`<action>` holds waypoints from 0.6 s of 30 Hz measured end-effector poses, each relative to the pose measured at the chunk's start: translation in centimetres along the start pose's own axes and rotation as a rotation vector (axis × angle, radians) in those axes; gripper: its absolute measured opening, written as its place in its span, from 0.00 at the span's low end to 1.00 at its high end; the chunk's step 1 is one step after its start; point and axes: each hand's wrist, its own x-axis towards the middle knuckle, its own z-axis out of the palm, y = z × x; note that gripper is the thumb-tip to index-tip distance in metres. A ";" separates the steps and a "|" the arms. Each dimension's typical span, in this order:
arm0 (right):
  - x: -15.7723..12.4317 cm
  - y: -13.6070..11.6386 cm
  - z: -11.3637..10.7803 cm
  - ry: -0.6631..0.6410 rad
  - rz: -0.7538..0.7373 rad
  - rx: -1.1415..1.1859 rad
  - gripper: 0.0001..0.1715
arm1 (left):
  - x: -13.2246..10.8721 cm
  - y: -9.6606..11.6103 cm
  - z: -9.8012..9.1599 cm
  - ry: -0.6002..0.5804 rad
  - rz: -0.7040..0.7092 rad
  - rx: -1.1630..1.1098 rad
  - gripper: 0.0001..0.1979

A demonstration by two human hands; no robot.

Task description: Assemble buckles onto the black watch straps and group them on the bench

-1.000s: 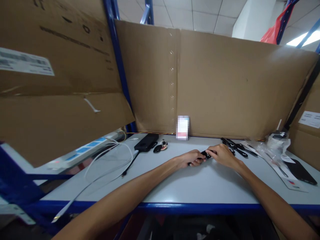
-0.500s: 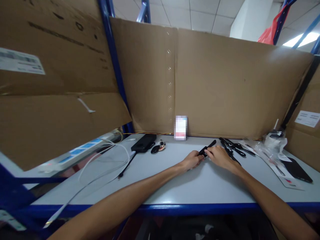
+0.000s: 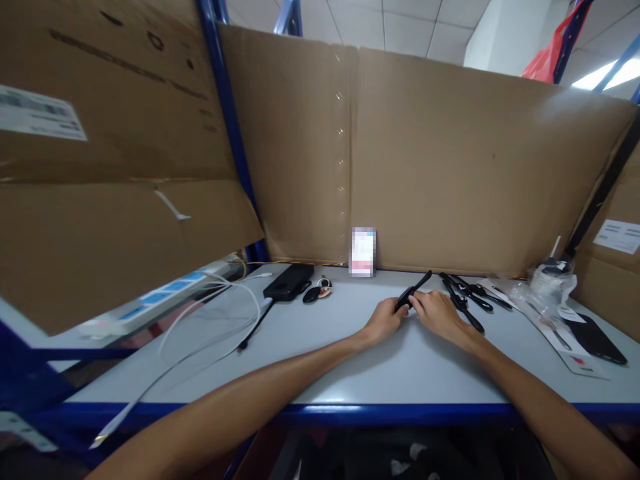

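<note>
Over the middle right of the table (image 3: 330, 373), both my hands meet around a slim black item with a long narrow end (image 3: 423, 280); its exact kind does not show. My left hand (image 3: 384, 321) is closed on its lower part. My right hand (image 3: 437, 312) is closed against it from the right, its thumb and fingertips at the item's middle; the fingers partly hide what they touch. Just right of my right hand lie several similar black items with looped or rounded handles (image 3: 469, 316).
Right: clear packaging (image 3: 537, 293), a card (image 3: 580, 363) and a black phone (image 3: 601, 339). Back: an upright lit screen (image 3: 363, 253) against a cardboard wall (image 3: 450, 167). Left: keys with a fob (image 3: 312, 295), a black box-shaped device (image 3: 287, 283), white cables (image 3: 165, 373) and a power strip (image 3: 167, 297).
The black item's narrow end now points more steeply upward between my hands. My right hand has shifted slightly on it. The camera view has tilted a little downward.
</note>
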 end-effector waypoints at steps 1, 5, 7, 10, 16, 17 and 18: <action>0.1 -0.1 0.1 -0.005 0.009 0.002 0.24 | 0.0 0.0 0.0 0.008 0.004 0.010 0.15; 0.1 -0.6 0.4 -0.012 0.062 0.010 0.22 | 0.0 0.0 -0.1 0.049 0.057 0.013 0.12; 0.1 -0.6 0.5 -0.002 0.072 0.021 0.22 | 0.0 0.0 -0.1 0.058 0.075 -0.002 0.11; 0.0 -0.5 0.6 0.014 0.060 0.037 0.23 | 0.0 -0.1 0.0 0.063 0.086 -0.021 0.11; 0.0 0.0 0.9 0.036 0.035 0.057 0.23 | 0.1 -0.3 0.2 0.072 0.101 -0.034 0.10; 0.0 0.1 1.0 0.040 0.034 0.056 0.23 | 0.1 -0.3 0.2 0.068 0.098 -0.037 0.10; 0.0 0.1 1.0 0.043 0.034 0.053 0.23 | 0.1 -0.3 0.2 0.067 0.094 -0.038 0.10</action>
